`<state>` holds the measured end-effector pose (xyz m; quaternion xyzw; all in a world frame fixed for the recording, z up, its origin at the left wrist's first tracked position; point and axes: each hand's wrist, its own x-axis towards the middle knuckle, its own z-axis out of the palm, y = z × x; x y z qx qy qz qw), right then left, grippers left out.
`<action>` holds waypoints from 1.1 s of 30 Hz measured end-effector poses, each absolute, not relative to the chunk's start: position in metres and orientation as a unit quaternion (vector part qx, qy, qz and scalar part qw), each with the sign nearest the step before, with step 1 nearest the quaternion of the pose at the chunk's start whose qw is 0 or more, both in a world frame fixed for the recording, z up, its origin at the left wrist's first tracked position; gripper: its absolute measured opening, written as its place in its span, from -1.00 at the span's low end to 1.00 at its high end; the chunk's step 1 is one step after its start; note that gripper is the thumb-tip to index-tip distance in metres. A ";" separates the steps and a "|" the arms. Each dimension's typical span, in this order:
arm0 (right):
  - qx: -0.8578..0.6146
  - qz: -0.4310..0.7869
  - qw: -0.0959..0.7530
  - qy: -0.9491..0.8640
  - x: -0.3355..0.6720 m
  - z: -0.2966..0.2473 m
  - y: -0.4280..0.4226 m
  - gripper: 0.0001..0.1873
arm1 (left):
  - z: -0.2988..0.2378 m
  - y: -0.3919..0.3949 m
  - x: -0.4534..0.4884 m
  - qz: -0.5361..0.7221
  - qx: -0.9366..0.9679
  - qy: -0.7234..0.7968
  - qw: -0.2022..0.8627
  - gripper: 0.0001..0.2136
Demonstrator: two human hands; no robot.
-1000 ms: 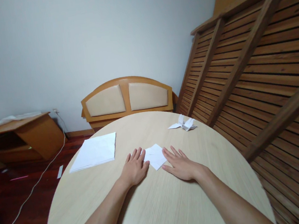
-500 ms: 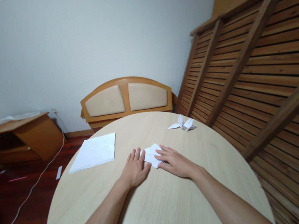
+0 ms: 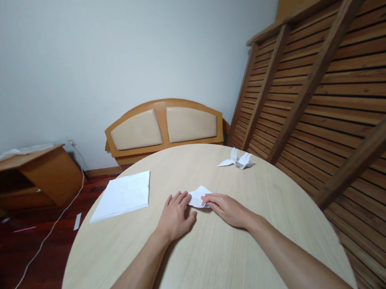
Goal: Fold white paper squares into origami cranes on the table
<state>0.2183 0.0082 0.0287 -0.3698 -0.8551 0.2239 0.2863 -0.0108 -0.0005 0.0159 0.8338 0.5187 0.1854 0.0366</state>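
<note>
A small folded piece of white paper (image 3: 198,196) lies on the round wooden table (image 3: 208,264) between my hands. My left hand (image 3: 176,216) rests palm down at its left edge, fingers stretched out, the fingertips touching the paper. At the right edge, my right hand (image 3: 225,210) pinches the paper between thumb and fingers, and its near side looks lifted a little. Further back to the right stands a folded white paper crane (image 3: 237,159), apart from both hands.
A stack of white paper sheets (image 3: 122,195) lies at the table's left. Behind the table is a padded headboard (image 3: 163,124). A slatted wooden frame (image 3: 313,92) leans along the right. On the left are a low cabinet (image 3: 52,176) and a white cable (image 3: 46,238) on the floor.
My right hand has gone from lying spread on the paper to pinching its right edge. The paper's near point has folded or tipped up. My left hand has barely moved.
</note>
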 end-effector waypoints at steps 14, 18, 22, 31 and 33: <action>-0.412 0.251 0.334 -0.810 0.220 0.040 0.003 -0.78 | 0.028 0.000 -0.010 0.279 0.819 0.501 0.031 -0.72; -0.419 0.240 0.375 -0.791 0.221 0.036 0.008 -0.77 | 0.030 -0.003 -0.009 0.307 0.800 0.515 0.027 -0.74; -0.420 0.268 0.410 -0.764 0.222 0.032 0.013 -0.76 | 0.032 -0.004 -0.008 0.330 0.771 0.543 0.039 -0.74; -0.467 0.268 0.452 -0.711 0.229 0.023 0.024 -0.67 | 0.033 0.002 -0.016 0.359 0.697 0.620 0.038 -0.73; -0.481 0.267 0.441 -0.709 0.230 0.018 0.026 -0.66 | 0.033 0.003 -0.017 0.375 0.686 0.623 -0.005 -0.75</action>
